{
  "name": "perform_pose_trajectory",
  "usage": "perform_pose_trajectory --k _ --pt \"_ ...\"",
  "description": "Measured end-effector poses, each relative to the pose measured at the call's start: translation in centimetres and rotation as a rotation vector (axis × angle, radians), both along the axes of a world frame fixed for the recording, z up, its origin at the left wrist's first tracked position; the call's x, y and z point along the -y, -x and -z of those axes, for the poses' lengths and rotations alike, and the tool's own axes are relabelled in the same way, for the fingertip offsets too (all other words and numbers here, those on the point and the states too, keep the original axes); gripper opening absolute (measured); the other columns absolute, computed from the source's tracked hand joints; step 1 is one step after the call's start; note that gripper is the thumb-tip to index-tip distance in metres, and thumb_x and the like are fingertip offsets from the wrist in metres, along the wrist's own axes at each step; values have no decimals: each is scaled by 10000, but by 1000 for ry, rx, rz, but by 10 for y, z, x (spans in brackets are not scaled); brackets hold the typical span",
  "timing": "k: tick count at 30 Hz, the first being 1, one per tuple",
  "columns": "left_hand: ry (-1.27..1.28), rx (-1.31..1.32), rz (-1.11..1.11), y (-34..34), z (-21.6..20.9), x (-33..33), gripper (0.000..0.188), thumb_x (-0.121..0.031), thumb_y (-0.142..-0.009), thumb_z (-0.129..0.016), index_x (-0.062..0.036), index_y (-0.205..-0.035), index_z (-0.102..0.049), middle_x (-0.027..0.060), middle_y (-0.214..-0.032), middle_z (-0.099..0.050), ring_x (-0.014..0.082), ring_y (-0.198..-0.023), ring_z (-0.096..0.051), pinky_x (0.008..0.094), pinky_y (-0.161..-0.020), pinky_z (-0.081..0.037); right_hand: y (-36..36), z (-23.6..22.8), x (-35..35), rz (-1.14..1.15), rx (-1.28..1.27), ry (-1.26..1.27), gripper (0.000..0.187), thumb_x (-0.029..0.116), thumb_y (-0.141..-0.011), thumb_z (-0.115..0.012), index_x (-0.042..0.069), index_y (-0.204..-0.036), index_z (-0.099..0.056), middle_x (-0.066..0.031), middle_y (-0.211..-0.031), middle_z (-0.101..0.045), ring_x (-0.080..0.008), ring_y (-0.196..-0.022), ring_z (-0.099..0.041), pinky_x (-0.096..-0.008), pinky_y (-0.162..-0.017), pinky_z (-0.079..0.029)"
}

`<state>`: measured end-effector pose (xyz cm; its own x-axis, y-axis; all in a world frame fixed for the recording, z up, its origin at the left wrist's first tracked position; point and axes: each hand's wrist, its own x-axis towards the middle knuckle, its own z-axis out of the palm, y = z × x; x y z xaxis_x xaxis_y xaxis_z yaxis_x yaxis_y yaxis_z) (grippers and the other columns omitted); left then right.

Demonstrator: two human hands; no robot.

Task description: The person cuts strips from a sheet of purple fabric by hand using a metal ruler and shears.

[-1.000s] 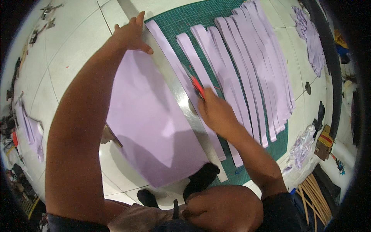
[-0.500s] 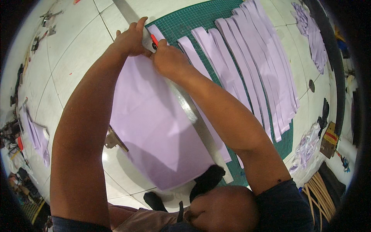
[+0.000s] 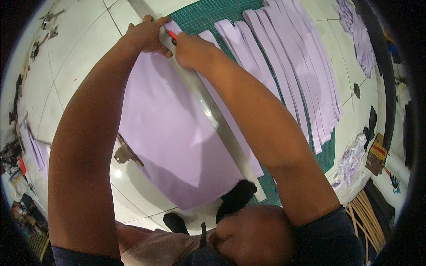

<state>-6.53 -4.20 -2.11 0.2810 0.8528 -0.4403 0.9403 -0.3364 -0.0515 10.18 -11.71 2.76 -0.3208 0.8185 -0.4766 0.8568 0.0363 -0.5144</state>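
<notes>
A long metal ruler [image 3: 216,119] lies slanted across a lilac fabric sheet [image 3: 173,133], over a green cutting mat [image 3: 191,20]. My left hand [image 3: 148,36] presses on the ruler near its far part, fingers spread and thumb apart. Close beside it, my right hand [image 3: 195,51] is closed round a red cutter [image 3: 171,34]; its blade is mostly hidden. A lilac strip [image 3: 235,133] shows along the ruler's right side. A metal clip [image 3: 126,151] grips the sheet's left edge. One black-covered foot [image 3: 239,195] rests at the ruler's near end.
Several cut lilac strips [image 3: 293,71] lie side by side on the mat. A lilac fabric bundle [image 3: 357,37] is at the far right. Clear plastic wrap [image 3: 353,162] and wooden sticks [image 3: 367,217] lie at the right. Tools and clutter line the left rim.
The view has shifted, so the scene sits slightly higher. My right hand with the cutter has moved a little farther away along the ruler. My left hand stays pressed on it.
</notes>
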Motion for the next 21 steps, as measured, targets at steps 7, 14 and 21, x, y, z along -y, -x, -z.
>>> perform_pose_trajectory --k 7,14,21 --pt "-105 -1 -42 5 3 11 1158 -465 -552 -923 -274 -1533 -336 208 -1466 -429 420 -1270 -542 647 -1099 -327 -72 -10 135 60 130 325 356 161 -975 -443 14 -1299 -442 -287 -1065 -675 -415 -1017 -678 -542 -896 -501" --pt "127 102 -60 -4 -39 10 1162 -466 -590 -921 -142 -1531 -322 250 -1407 -397 437 -1281 -476 465 -1095 -422 -174 -23 335 153 448 741 285 174 -990 -449 39 -1237 -408 -269 -980 -695 -439 -945 -697 -580 -783 -529" --pt "108 41 -80 4 -26 1 1143 -437 -595 -920 -129 -1524 -331 250 -1387 -411 436 -1267 -489 467 -1077 -436 -246 -49 444 139 521 864 266 241 -997 -465 53 -1184 -435 -264 -1034 -681 -458 -923 -687 -565 -751 -536"
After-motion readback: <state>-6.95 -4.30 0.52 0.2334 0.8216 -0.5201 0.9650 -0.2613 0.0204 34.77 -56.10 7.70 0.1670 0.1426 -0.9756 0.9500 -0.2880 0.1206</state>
